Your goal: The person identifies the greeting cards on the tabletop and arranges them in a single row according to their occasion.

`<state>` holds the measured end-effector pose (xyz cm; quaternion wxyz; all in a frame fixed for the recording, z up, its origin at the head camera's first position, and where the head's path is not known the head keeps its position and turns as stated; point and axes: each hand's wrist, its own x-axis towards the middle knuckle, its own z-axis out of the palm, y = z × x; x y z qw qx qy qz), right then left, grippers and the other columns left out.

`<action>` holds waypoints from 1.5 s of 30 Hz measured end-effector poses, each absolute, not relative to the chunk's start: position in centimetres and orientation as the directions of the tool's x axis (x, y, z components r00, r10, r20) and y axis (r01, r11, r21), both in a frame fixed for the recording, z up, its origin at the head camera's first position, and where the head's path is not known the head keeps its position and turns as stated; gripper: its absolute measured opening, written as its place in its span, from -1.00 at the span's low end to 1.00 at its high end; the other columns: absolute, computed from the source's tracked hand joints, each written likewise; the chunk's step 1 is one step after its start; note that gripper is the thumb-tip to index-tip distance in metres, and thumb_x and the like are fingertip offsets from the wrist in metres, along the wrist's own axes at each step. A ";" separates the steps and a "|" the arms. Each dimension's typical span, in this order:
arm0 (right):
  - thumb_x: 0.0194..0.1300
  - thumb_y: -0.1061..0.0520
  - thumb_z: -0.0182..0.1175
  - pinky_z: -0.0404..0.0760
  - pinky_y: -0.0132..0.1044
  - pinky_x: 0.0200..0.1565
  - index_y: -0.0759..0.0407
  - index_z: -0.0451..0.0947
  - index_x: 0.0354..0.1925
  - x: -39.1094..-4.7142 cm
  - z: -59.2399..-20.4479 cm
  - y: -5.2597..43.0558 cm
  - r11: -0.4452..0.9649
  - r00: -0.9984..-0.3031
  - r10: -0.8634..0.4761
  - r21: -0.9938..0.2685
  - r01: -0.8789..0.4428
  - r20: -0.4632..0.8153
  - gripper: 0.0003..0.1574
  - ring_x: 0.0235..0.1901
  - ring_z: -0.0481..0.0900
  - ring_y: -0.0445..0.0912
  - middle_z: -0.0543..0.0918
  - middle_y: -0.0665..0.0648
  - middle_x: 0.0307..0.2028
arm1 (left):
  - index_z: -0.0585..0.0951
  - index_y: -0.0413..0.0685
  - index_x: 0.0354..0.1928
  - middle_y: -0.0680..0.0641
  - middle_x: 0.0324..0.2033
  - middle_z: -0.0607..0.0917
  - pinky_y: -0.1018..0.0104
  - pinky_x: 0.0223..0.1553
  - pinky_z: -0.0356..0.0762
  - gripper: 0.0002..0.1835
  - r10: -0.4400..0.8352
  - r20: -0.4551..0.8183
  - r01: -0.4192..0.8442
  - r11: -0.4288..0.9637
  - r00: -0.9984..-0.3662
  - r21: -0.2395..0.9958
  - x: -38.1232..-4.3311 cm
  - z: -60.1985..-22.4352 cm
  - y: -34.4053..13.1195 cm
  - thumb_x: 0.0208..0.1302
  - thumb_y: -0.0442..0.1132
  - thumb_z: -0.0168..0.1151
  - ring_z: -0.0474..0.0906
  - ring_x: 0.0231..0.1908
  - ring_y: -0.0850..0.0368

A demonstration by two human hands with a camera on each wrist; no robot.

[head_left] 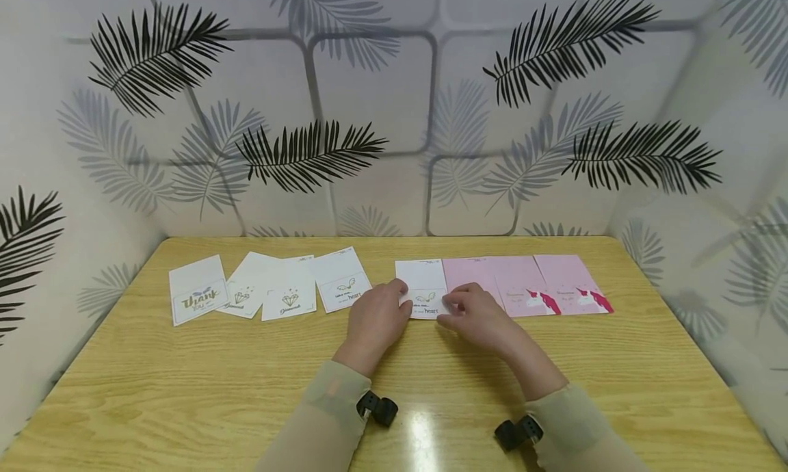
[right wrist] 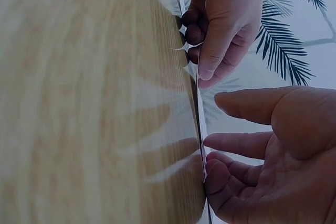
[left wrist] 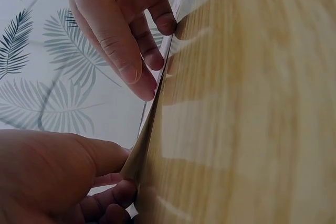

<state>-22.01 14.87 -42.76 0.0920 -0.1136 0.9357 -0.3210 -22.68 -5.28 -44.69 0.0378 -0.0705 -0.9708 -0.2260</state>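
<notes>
Between the two hands, a white card (head_left: 421, 273) printed with golden wings and the word "heart" lies on the table. My left hand (head_left: 377, 318) pinches its left edge between thumb and fingers; in the left wrist view that corner of the card (left wrist: 137, 160) is lifted slightly off the wood. My right hand (head_left: 480, 319) is at the card's right side with loosely bent fingers. Its fingertips touch down there while the thumb (right wrist: 244, 104) stands apart, as the right wrist view shows. A pink card (head_left: 464, 270) lies partly under the right hand.
Left of the hands lie a similar winged card (head_left: 340, 267), two diamond cards (head_left: 289, 277) and a "Thank you" card (head_left: 195, 273). Two pink unicorn cards (head_left: 519, 272) overlap at the right. A leaf-patterned backdrop (head_left: 382, 102) surrounds the wooden table (head_left: 246, 376).
</notes>
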 end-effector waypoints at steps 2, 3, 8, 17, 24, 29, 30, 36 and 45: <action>0.53 0.07 0.40 0.57 0.16 0.30 0.40 0.66 0.34 -22.0 -42.8 14.9 0.770 -0.958 -0.269 -0.620 -0.152 -0.101 -0.42 0.24 0.57 0.24 0.54 0.40 0.33 | 0.75 -0.08 0.23 -0.14 0.01 0.83 -0.06 -0.05 0.71 -0.69 0.122 0.105 0.155 0.890 -0.987 0.430 -22.7 -44.7 -5.3 0.58 -0.14 0.38 0.78 -0.05 -0.15; 0.52 0.07 0.40 0.57 0.16 0.30 0.39 0.66 0.34 -22.0 -42.8 14.8 0.770 -0.958 -0.268 -0.620 -0.149 -0.103 -0.42 0.24 0.56 0.24 0.54 0.40 0.33 | 0.75 -0.07 0.23 -0.14 0.01 0.82 -0.06 -0.05 0.71 -0.69 0.122 0.102 0.154 0.891 -0.987 0.426 -22.7 -44.7 -5.2 0.59 -0.14 0.38 0.78 -0.05 -0.15; 0.52 0.07 0.41 0.56 0.16 0.33 0.40 0.65 0.36 -22.1 -42.8 14.8 0.768 -0.959 -0.261 -0.626 -0.136 -0.112 -0.39 0.26 0.54 0.24 0.52 0.40 0.35 | 0.75 -0.05 0.25 -0.15 0.00 0.82 -0.05 -0.06 0.71 -0.68 0.124 0.100 0.154 0.899 -0.987 0.410 -22.6 -44.7 -5.2 0.58 -0.13 0.39 0.77 -0.06 -0.14; 0.49 0.06 0.43 0.56 0.17 0.34 0.41 0.65 0.36 -22.0 -42.8 14.7 0.766 -0.960 -0.257 -0.629 -0.131 -0.113 -0.36 0.27 0.54 0.24 0.52 0.40 0.36 | 0.74 -0.05 0.23 -0.16 -0.06 0.80 -0.03 -0.14 0.70 -0.67 0.125 0.108 0.158 0.905 -0.986 0.395 -22.4 -44.7 -5.1 0.53 -0.15 0.44 0.75 -0.14 -0.13; 0.50 0.05 0.43 0.53 0.18 0.36 0.39 0.64 0.38 -22.0 -42.7 14.8 0.768 -0.958 -0.263 -0.626 -0.138 -0.111 -0.35 0.30 0.52 0.26 0.52 0.40 0.36 | 0.74 -0.05 0.23 -0.17 -0.05 0.79 -0.04 -0.14 0.70 -0.67 0.131 0.110 0.165 0.903 -0.985 0.396 -22.5 -44.7 -5.3 0.52 -0.15 0.44 0.75 -0.15 -0.15; 0.50 0.06 0.42 0.54 0.18 0.36 0.37 0.65 0.37 -22.0 -42.8 14.8 0.771 -0.959 -0.261 -0.622 -0.136 -0.114 -0.38 0.28 0.52 0.25 0.52 0.39 0.36 | 0.73 -0.05 0.25 -0.17 -0.03 0.79 -0.04 -0.11 0.70 -0.66 0.130 0.090 0.155 0.903 -0.987 0.400 -22.6 -44.7 -5.3 0.54 -0.14 0.43 0.74 -0.12 -0.14; 0.50 0.06 0.42 0.54 0.18 0.36 0.37 0.66 0.37 -22.0 -42.9 14.8 0.773 -0.959 -0.259 -0.620 -0.135 -0.114 -0.38 0.28 0.52 0.24 0.52 0.38 0.36 | 0.73 -0.06 0.26 -0.18 -0.02 0.79 -0.04 -0.10 0.70 -0.66 0.130 0.088 0.155 0.903 -0.988 0.401 -22.6 -44.7 -5.3 0.54 -0.15 0.43 0.74 -0.11 -0.14; 0.51 0.06 0.41 0.57 0.16 0.32 0.35 0.66 0.36 -22.0 -42.7 14.7 0.778 -0.960 -0.259 -0.612 -0.140 -0.110 -0.40 0.25 0.54 0.22 0.53 0.38 0.35 | 0.73 -0.08 0.22 -0.18 -0.06 0.78 -0.05 -0.13 0.70 -0.67 0.131 0.098 0.160 0.898 -0.986 0.411 -22.5 -44.5 -5.4 0.53 -0.15 0.44 0.74 -0.15 -0.16; 0.56 0.10 0.33 0.62 0.16 0.23 0.27 0.66 0.38 -21.5 -41.6 15.0 0.717 -0.978 -0.205 -0.685 -0.127 -0.033 -0.47 0.21 0.61 0.22 0.60 0.34 0.33 | 0.73 -0.08 0.17 -0.17 -0.11 0.76 0.01 -0.26 0.69 -0.71 0.092 0.153 0.149 0.896 -0.984 0.419 -22.3 -44.0 -5.8 0.54 -0.15 0.44 0.70 -0.26 -0.11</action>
